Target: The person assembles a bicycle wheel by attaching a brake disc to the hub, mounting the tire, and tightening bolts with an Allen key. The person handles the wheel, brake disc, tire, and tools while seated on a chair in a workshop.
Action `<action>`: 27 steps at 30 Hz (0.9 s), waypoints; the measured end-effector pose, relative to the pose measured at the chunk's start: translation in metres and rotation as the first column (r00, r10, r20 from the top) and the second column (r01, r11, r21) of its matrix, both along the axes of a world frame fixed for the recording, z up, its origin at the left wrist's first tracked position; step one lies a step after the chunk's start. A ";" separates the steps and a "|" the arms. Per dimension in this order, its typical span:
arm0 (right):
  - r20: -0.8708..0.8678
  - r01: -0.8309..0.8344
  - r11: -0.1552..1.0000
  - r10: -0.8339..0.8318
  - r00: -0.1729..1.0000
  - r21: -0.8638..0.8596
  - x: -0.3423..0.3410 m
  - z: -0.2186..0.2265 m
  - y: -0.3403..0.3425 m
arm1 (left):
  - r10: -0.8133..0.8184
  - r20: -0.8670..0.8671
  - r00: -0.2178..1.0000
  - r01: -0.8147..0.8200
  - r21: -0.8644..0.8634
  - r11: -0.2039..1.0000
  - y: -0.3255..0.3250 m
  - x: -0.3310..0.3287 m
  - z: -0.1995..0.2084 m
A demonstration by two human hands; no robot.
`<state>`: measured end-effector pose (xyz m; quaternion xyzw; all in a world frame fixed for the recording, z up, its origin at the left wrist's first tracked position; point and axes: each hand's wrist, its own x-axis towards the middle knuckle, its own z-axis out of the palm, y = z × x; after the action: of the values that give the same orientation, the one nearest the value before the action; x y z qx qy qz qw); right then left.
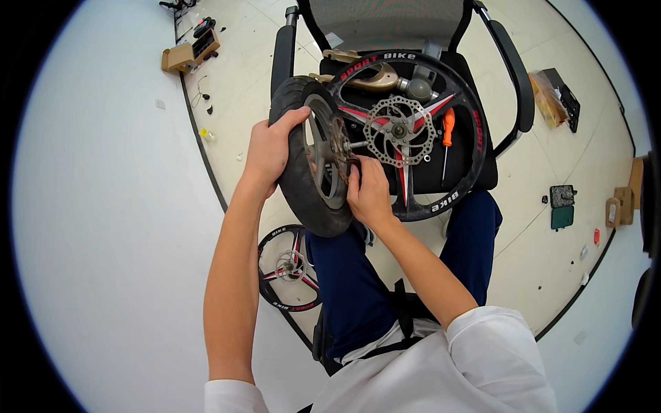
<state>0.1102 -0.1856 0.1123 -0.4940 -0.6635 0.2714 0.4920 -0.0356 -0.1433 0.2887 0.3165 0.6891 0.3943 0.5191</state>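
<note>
A small wheel with a black tyre [303,186] stands upright over my left thigh. My left hand [270,148] is closed round its left side, with the thumb across the tread. My right hand [372,191] is pinched close to the wheel's hub, beside its brake disc [340,141]. A small dark piece shows at those fingertips, too small to name. From the hub a metal axle [358,144] sticks out to the right. Behind it, a black rim [472,168] with red and white spokes lies on the chair seat, carrying a silver brake disc [376,131].
An orange-handled screwdriver [449,129] and a tan tool [377,81] lie on the black chair [487,165]. Another spoked rim [264,275] is on the floor by my left leg. An open cardboard box [180,58], a plastic bag [547,100] and a green case [562,217] sit farther out.
</note>
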 end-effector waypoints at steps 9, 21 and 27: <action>-0.233 -0.137 0.950 0.071 0.970 -0.282 -0.013 -0.006 -0.009 | -0.056 -0.051 0.997 0.054 -0.050 0.997 -0.011 -0.013 0.012; -0.298 -0.060 0.923 -0.061 0.953 -0.380 -0.020 0.045 -0.033 | 0.068 -0.829 0.556 0.091 0.142 0.986 -0.040 0.020 0.031; -0.357 -0.044 0.887 -0.139 0.924 -0.460 -0.019 0.048 -0.031 | 0.144 -0.825 0.546 0.116 0.245 0.963 -0.048 0.032 0.030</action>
<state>0.0917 -0.2162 0.1603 -0.5506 -0.4597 0.4984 0.4869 -0.0035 -0.1916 0.3191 0.5280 0.7946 0.2899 0.0762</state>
